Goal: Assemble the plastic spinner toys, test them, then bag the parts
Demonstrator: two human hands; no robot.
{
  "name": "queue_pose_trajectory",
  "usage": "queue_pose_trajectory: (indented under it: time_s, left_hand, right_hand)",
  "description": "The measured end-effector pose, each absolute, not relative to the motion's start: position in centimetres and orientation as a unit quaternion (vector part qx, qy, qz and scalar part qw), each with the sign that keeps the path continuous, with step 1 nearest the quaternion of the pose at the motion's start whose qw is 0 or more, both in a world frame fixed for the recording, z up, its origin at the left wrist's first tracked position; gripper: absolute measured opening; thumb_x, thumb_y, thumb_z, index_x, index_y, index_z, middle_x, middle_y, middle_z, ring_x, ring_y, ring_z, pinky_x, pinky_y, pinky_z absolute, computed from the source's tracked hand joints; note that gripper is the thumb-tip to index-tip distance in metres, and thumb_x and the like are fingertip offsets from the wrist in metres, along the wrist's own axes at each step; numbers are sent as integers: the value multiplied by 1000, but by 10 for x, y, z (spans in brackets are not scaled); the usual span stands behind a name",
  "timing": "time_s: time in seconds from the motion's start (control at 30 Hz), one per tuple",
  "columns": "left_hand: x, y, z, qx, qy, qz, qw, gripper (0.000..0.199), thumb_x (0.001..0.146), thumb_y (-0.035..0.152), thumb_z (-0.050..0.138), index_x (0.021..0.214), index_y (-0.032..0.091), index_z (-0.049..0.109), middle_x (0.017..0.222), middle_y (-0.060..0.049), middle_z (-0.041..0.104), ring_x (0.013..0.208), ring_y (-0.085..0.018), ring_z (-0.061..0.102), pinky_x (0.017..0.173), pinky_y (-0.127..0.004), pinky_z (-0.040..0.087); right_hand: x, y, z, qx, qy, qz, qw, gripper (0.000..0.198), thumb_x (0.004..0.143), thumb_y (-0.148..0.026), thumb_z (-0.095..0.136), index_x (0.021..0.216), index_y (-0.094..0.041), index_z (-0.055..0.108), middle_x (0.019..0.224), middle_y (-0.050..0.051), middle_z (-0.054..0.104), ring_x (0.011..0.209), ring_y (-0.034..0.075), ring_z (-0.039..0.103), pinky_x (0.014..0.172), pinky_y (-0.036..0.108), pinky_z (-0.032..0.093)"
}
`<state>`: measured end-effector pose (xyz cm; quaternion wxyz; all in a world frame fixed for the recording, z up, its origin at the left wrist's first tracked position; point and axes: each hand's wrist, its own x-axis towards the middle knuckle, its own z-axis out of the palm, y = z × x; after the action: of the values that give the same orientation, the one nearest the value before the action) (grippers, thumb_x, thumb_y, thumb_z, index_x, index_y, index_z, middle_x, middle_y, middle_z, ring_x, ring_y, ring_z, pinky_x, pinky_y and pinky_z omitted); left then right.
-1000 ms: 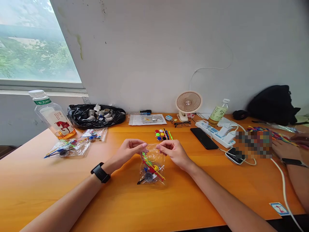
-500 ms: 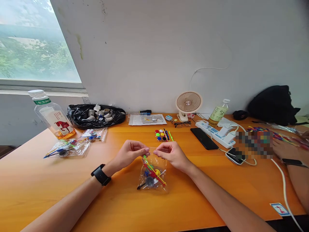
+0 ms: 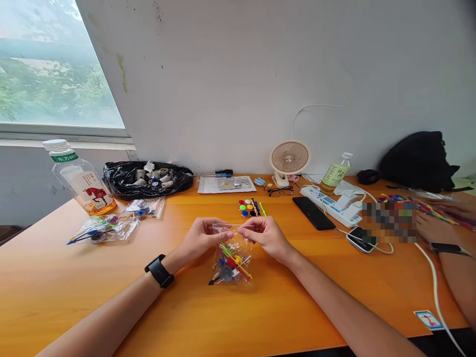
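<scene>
Between my hands is a clear plastic zip bag point(image 3: 232, 258) with small colourful plastic parts inside: yellow, red and green sticks, round discs and a clear round piece. My left hand point(image 3: 206, 237), with a black watch on its wrist, pinches the bag's top edge on the left. On the right side of that same edge, my right hand point(image 3: 266, 238) pinches the plastic between thumb and fingers. The bag hangs toward me over the wooden table point(image 3: 178, 307). Just beyond my hands lie several coloured discs point(image 3: 245, 208) and a few thin sticks point(image 3: 259, 207).
Two filled bags point(image 3: 106, 230) lie at the left by a large tea bottle point(image 3: 84, 181). Along the wall are a black plastic bag point(image 3: 148, 178), a small fan point(image 3: 290, 158) and glasses. A phone point(image 3: 313, 213), a power strip point(image 3: 330, 206) and a co-worker's hands point(image 3: 433, 225) are at the right.
Both hands have shifted slightly along the bag's top edge, and more of that edge shows between them. The bag's lower end has risen a little and moved slightly left.
</scene>
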<state>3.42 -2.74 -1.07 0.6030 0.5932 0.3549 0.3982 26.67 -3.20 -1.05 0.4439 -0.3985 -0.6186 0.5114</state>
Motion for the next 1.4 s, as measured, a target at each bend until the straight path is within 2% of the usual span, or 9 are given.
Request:
queue_pose_trajectory:
  time_s: [0.1, 0.23, 0.4, 0.57, 0.77, 1.03, 1.23, 1.4]
  left_hand:
    - [33, -23, -13, 600, 357, 402, 592, 35, 80, 43, 89, 98, 13, 83, 96, -12, 83, 82, -20, 75, 75, -27, 56]
    - [26, -17, -14, 633, 349, 396, 566, 31, 85, 45, 84, 96, 16, 86, 98, -11, 83, 82, -19, 74, 77, -28, 56]
    - [19, -15, -12, 623, 363, 409, 560, 35, 80, 43, 89, 102, 16, 86, 99, -11, 83, 82, -20, 74, 78, -29, 57]
    - [14, -11, -14, 589, 364, 428, 581, 35, 80, 39, 89, 106, 16, 85, 98, -11, 83, 89, -23, 77, 84, -31, 59]
    - [14, -11, -18, 543, 341, 446, 624, 28, 80, 34, 89, 101, 16, 85, 92, -11, 83, 89, -23, 78, 84, -31, 59]
    - [18, -13, -16, 517, 337, 484, 621, 25, 78, 33, 90, 95, 15, 85, 94, -10, 82, 85, -18, 73, 81, -26, 57]
    - [17, -13, -11, 575, 355, 482, 558, 29, 79, 41, 90, 80, 13, 81, 77, -7, 78, 72, -15, 68, 73, -25, 56]
    - [23, -14, -19, 551, 373, 513, 542, 33, 74, 41, 94, 73, 14, 76, 76, -7, 79, 70, -14, 70, 69, -23, 55]
  right_hand:
    - [268, -31, -12, -397, -628, 501, 443, 32, 78, -48, 87, 80, -17, 80, 70, 2, 69, 60, 12, 55, 58, 27, 42]
    - [272, -30, -10, -392, -645, 489, 438, 30, 80, -47, 86, 82, -17, 81, 71, 2, 69, 62, 12, 54, 59, 27, 42]
    - [275, -26, -11, -388, -631, 516, 430, 29, 79, -45, 87, 89, -18, 85, 71, 2, 70, 63, 12, 54, 60, 27, 42]
    - [276, -25, -11, -390, -559, 565, 465, 31, 72, -36, 89, 98, -21, 87, 74, 4, 75, 65, 12, 56, 61, 27, 41]
    - [276, -28, -11, -371, -501, 625, 469, 24, 72, -28, 84, 95, -21, 88, 69, 4, 72, 63, 11, 54, 60, 26, 41]
    - [276, -29, -10, -350, -498, 622, 493, 20, 75, -26, 76, 89, -19, 88, 69, 6, 71, 66, 13, 57, 60, 26, 41]
    - [280, -29, -6, -358, -548, 574, 492, 20, 79, -34, 79, 89, -19, 87, 73, 7, 74, 68, 15, 60, 61, 27, 43]
    - [274, -29, -11, -374, -606, 505, 487, 26, 81, -45, 85, 85, -19, 85, 73, 5, 74, 66, 14, 60, 61, 27, 46]
